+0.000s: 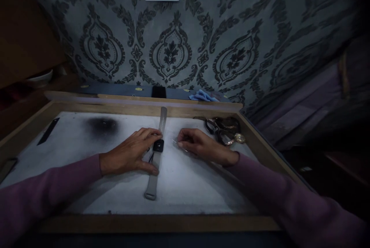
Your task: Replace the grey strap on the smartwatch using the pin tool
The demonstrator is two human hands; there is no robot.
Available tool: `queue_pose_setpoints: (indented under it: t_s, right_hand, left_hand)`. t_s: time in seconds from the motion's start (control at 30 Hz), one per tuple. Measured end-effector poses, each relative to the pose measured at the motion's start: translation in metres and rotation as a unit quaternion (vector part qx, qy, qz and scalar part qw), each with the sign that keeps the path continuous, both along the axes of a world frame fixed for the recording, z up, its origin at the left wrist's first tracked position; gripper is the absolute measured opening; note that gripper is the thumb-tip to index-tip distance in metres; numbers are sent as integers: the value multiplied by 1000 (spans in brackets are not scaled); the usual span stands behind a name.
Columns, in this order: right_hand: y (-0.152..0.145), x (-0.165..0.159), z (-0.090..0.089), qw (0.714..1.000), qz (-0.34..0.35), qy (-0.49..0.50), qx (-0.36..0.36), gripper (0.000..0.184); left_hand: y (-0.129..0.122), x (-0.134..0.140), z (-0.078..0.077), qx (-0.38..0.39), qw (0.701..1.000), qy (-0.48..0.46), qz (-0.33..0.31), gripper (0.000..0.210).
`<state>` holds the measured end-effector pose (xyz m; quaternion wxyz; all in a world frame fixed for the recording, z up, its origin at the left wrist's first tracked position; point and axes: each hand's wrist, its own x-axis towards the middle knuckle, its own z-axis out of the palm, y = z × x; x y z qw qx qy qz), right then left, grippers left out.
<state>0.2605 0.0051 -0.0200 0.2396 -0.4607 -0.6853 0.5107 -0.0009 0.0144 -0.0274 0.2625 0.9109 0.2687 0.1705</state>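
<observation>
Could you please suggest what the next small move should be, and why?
Probably move the right hand leftward, bringing its pinched thin tool to the watch: the left hand rests across the strap, seemingly steadying it, while the tool is apart from the watch.

The 2 sleeves are long, plain and dusty purple.

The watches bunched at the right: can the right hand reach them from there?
Probably yes: the right hand is near the watches with nothing visible between, though its fingertips pinch a thin metallic piece.
</observation>
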Motion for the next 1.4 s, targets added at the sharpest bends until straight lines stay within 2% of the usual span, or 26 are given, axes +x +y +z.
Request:
queue_pose_setpoints:
  t_s: [0.07,0.17,0.4,0.63,0.77,0.93,1.0,1.1,1.23,1.3,1.4]
  right_hand:
    - [-1,-3,0,993,-16,86,-75,27]
    - [-3,-8,2,980,-19,157,-120,39]
    - [-5,-11,2,963,-33,214,-162,39]
    - [-7,-14,-5,961,-41,215,-167,34]
    - [-10,-14,-9,973,-26,186,-131,31]
    - [-19,-4,-10,989,-5,111,-102,33]
    - [-25,1,-9,996,2,65,-65,30]
    - [-33,8,-8,999,30,-13,39,19]
    - [-43,10,-2,966,105,-126,199,11]
    - [-47,10,1,947,129,-164,243,12]
    - [-53,10,3,928,143,-212,271,14]
  left_hand:
    - [0,0,-1,4,1000,-3,-2,79]
    - [0,0,-1,10,1000,-2,-4,80]
    - [0,-1,-3,29,1000,7,-8,82]
    - [2,-4,0,20,999,23,-18,79]
    - [-1,-5,8,27,998,35,-35,74]
    - [-9,-3,16,105,988,66,-87,38]
    - [-13,-1,17,139,982,72,-106,25]
    - [-18,1,16,175,974,85,-112,17]
    - [-24,1,20,181,971,112,-109,23]
    - [-27,0,23,158,974,112,-116,27]
    - [-32,-1,27,102,982,95,-131,26]
